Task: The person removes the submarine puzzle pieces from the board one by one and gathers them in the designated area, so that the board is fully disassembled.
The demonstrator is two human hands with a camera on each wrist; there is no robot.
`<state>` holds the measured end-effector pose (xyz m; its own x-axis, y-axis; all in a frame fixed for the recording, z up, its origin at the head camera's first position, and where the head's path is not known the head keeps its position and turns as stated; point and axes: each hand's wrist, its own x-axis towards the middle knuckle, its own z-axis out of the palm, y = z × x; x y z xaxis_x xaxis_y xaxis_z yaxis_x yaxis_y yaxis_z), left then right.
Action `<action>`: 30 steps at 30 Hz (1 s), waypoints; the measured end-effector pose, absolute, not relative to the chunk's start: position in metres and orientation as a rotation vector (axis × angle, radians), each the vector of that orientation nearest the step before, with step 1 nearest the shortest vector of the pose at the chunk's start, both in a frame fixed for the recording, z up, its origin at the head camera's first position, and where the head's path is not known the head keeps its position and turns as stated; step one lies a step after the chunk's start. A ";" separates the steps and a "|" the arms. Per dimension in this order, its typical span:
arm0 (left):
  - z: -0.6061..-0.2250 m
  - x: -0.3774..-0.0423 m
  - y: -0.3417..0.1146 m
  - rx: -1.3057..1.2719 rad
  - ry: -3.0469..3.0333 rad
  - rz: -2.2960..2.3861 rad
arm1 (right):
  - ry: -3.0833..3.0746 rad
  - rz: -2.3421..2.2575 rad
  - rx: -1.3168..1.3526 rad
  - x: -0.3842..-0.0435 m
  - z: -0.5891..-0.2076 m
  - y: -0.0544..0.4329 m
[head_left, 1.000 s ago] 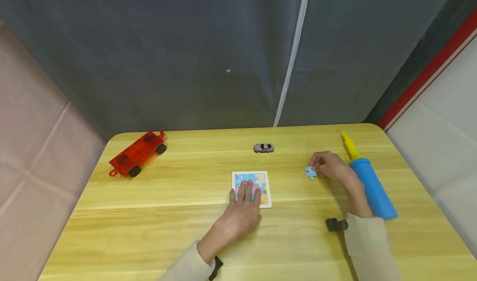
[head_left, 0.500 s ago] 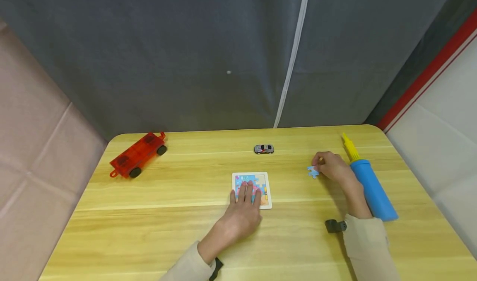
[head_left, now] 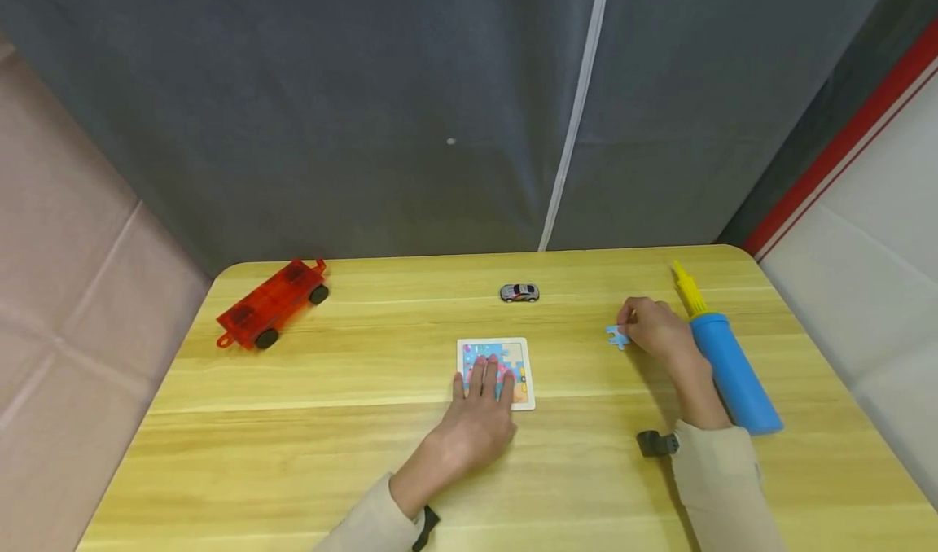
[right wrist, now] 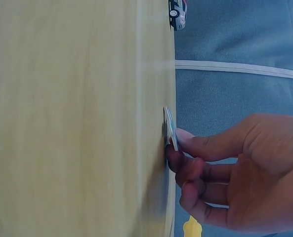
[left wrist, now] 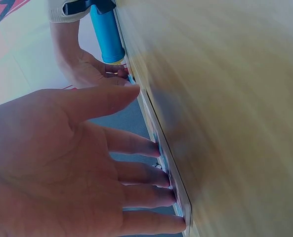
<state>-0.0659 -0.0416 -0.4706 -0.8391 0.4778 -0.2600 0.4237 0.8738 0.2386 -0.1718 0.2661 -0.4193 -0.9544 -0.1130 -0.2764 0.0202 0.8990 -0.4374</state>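
Note:
A small square jigsaw puzzle (head_left: 519, 345) in a white frame lies on the table, with a bare patch at its upper right. My left hand (head_left: 476, 422) rests on it, fingers straight and fingertips on the picture; the left wrist view shows those fingers (left wrist: 146, 197) along the puzzle's thin edge. To the right, my right hand (head_left: 655, 328) pinches a light blue puzzle piece (head_left: 617, 337) between thumb and finger. In the right wrist view the piece (right wrist: 170, 127) is tilted close over the table, the other fingers curled behind it.
A silver toy car (head_left: 519, 292) stands behind the puzzle. At the back left is a red toy wagon (head_left: 271, 304). A blue hand pump (head_left: 735, 373) with a yellow nozzle lies beside my right forearm. A grey curtain (head_left: 366, 129) hangs behind the wooden table (head_left: 293, 454).
My right hand has shifted slightly right with the puzzle piece, and the piece has turned a little. The left hand stays on the puzzle.

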 end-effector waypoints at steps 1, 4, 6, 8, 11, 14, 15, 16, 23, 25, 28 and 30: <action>-0.470 -0.066 -0.042 0.677 2.733 0.240 | 2.773 -0.642 -0.069 -0.172 -0.420 0.266; -0.468 -0.065 -0.042 0.683 2.737 0.221 | 2.783 -0.643 -0.069 -0.171 -0.420 0.265; -0.468 -0.065 -0.042 0.685 2.736 0.215 | 2.788 -0.643 -0.069 -0.171 -0.421 0.266; -0.469 -0.065 -0.042 0.687 2.732 0.217 | 2.788 -0.632 -0.065 -0.171 -0.421 0.266; -0.471 -0.065 -0.042 0.688 2.727 0.227 | 2.785 -0.598 -0.044 -0.171 -0.421 0.266; -0.468 -0.064 -0.041 0.684 2.723 0.232 | 2.778 -0.550 -0.020 -0.170 -0.420 0.265; -0.466 -0.064 -0.041 0.684 2.724 0.219 | 2.774 -0.538 -0.014 -0.170 -0.420 0.265; -0.465 -0.064 -0.041 0.683 2.723 0.225 | 2.772 -0.528 -0.009 -0.170 -0.420 0.265; -0.461 -0.064 -0.039 0.688 2.735 0.205 | 2.775 -0.538 -0.003 -0.170 -0.418 0.264; -0.449 -0.062 -0.038 0.683 2.728 0.167 | 2.798 -0.574 -0.024 -0.168 -0.417 0.261; -0.430 -0.057 -0.038 0.678 2.718 0.143 | 2.854 -0.678 -0.090 -0.164 -0.413 0.245; -0.418 -0.054 -0.037 0.666 2.715 0.089 | 2.878 -0.754 -0.176 -0.162 -0.408 0.227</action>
